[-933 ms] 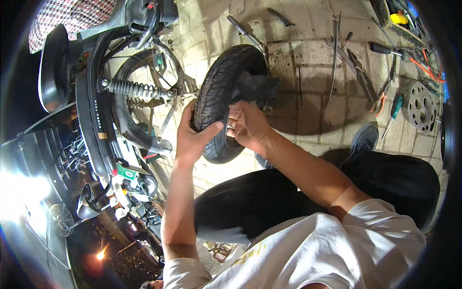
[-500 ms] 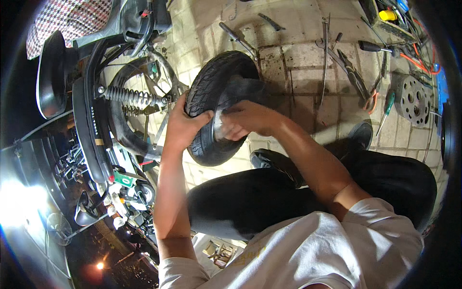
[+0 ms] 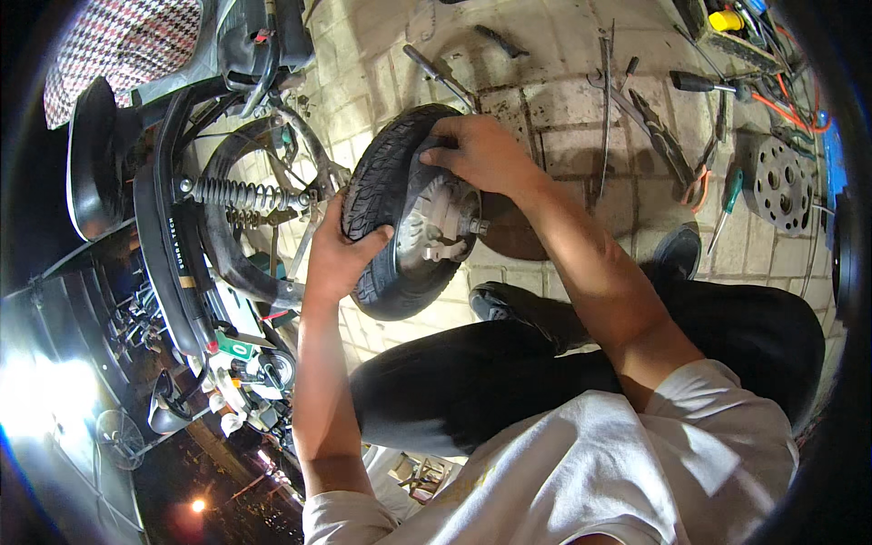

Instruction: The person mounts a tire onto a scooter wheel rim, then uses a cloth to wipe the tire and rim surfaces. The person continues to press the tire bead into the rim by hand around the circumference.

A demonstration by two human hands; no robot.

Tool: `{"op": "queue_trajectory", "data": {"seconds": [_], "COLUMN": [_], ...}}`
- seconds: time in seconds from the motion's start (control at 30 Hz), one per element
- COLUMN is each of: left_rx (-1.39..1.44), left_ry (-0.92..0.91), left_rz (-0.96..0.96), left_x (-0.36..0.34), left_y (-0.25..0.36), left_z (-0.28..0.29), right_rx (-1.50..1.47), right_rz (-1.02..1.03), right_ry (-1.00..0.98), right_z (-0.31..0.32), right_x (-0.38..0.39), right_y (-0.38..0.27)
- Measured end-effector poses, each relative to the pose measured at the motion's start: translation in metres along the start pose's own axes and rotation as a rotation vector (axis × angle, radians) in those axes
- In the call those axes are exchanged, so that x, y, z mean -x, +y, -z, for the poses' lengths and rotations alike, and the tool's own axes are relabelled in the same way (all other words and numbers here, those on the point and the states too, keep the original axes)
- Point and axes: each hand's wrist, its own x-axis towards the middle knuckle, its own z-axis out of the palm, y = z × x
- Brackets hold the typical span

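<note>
A black treaded tyre stands tilted on the paving, with a grey metal hub and its short axle facing right. My left hand is closed round the tyre's near left side, thumb on the sidewall. At the top of the wheel, my right hand is closed on the black rubber by the tyre's upper edge. Whether its fingers hold only the tyre or a separate piece of rubber is hard to see.
A scooter with a coil spring stands at left. Pliers, a green-handled screwdriver, a perforated metal block and a metal bar lie on the paving. A toolbox sits at far right.
My right hand has moved from the wheel's middle up to the tyre's top edge, uncovering the hub. The dark rubber that stuck out at right is tucked in. My left hand keeps its hold.
</note>
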Motion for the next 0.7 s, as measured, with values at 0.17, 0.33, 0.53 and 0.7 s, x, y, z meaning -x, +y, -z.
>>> {"op": "queue_trajectory", "data": {"seconds": [0.17,0.33,0.53,0.7], "left_rx": [-0.216,-0.461,-0.471,-0.389], "left_ry": [0.046,0.167,0.100,0.088], "left_rz": [0.031,0.007,0.068,0.060], "left_x": [0.009,0.005,-0.002,-0.004], "left_y": [0.004,0.018,0.035,0.028], "left_z": [0.001,-0.014,-0.017,-0.015], "right_rx": [0.208,0.269,-0.193,-0.889], "right_rz": [-0.225,-0.274,-0.427,-0.716], "right_ry": [-0.036,0.007,0.134,0.273], "right_z": [-0.028,-0.047,-0.035,-0.031], "right_x": [0.015,0.018,0.006,0.016], "right_y": [0.008,0.016,0.005,-0.003]}}
